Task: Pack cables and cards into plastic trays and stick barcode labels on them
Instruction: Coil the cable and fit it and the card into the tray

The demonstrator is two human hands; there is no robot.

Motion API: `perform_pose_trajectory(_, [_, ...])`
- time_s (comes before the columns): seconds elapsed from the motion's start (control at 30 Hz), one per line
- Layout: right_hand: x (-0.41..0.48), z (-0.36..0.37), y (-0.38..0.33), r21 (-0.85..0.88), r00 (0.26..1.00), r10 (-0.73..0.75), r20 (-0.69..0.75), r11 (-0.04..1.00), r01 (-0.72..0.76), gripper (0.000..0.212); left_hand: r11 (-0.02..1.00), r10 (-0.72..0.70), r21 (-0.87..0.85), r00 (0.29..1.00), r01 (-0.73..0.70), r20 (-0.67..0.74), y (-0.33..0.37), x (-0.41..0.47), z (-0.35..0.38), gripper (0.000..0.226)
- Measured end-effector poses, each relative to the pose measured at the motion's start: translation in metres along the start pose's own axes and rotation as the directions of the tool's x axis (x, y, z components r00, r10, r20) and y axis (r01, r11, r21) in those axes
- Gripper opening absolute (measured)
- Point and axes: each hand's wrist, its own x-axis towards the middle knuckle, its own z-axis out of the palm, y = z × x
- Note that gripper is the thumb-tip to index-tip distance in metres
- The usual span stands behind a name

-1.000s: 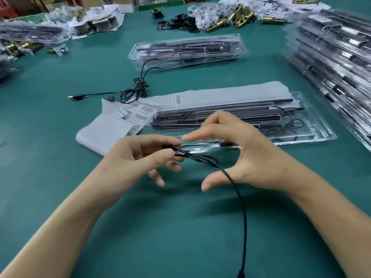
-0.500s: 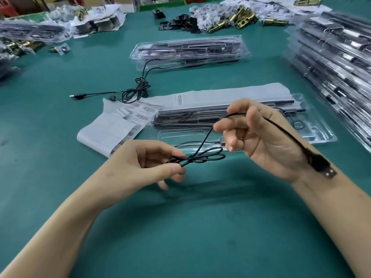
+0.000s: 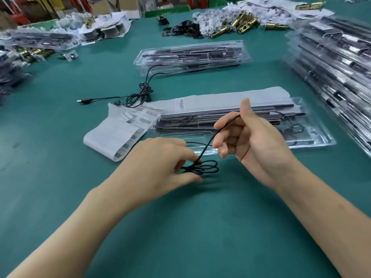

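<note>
We see left hand [image 3: 160,163] pinching the coiled thin black cable [image 3: 208,169], right hand [image 3: 255,141] curled round its free strand, just above the teal counter [image 3: 200,227] near the clear plastic tray [image 3: 321,142].

Teal green all over the table [image 3: 60,197]. Black on the thin cable [image 3: 206,169] looped at centre frame, black too on the loose cable [image 3: 140,93] up and left of centre. White on the label sheet [image 3: 108,137], striped with black barcodes along its near edge. Clear on the plastic tray [image 3: 321,142] right of centre, dark grey to black on the strips [image 3: 176,122] inside. Shiny gold on the hardware [image 3: 243,23] at upper right. Bright green on the bin [image 3: 166,11] at the top edge.
</note>
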Motion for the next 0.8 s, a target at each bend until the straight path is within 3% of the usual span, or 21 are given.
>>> perform_pose_trajectory(0.07, [0.000, -0.002, -0.001, -0.087, 0.999, -0.010, -0.053, 0.996, 0.006, 0.058, 0.996, -0.008, -0.088, 1.000, 0.008, -0.006, -0.003, 0.000, 0.002, 0.028])
perform_pose_trajectory(0.13, [0.002, -0.005, -0.002, -0.145, 0.986, -0.048, -0.159, 0.989, 0.025, 0.047, 0.960, -0.048, -0.276, 0.998, 0.034, -0.042, -0.009, -0.004, 0.006, 0.017])
perform_pose_trajectory(0.23, [0.005, -0.010, -0.004, 0.010, 0.954, -0.068, -0.293, 0.997, 0.074, 0.024, 0.851, -0.138, -0.517, 0.989, 0.090, -0.056, -0.018, -0.013, 0.014, 0.017])
perform_pose_trajectory(0.33, [0.007, -0.015, -0.007, 0.112, 0.931, -0.107, -0.348, 0.982, 0.154, 0.020, 0.729, -0.231, -0.670, 0.972, 0.142, -0.045, -0.025, -0.018, 0.018, 0.023])
perform_pose_trajectory(0.43, [0.005, -0.014, -0.006, -0.167, 0.915, -0.274, -0.297, 0.958, 0.233, 0.021, 0.608, -0.337, -0.779, 0.938, 0.151, -0.081, -0.025, -0.018, 0.016, 0.022])
perform_pose_trajectory(0.53, [0.001, -0.007, 0.004, -0.476, 0.928, -0.353, -0.116, 0.840, 0.260, 0.018, 0.527, -0.395, -0.838, 0.913, 0.140, -0.096, -0.026, -0.016, 0.016, 0.023])
perform_pose_trajectory(0.63, [-0.005, 0.003, 0.018, -0.510, 0.956, -0.291, 0.044, 0.816, 0.272, 0.026, 0.444, -0.426, -0.887, 0.901, 0.123, -0.088, -0.028, -0.014, 0.018, 0.022])
perform_pose_trajectory(0.8, [-0.008, 0.015, 0.029, -0.516, 0.956, -0.282, 0.077, 0.810, 0.280, 0.013, 0.421, -0.407, -0.899, 0.911, 0.124, -0.065, -0.028, -0.014, 0.017, 0.013])
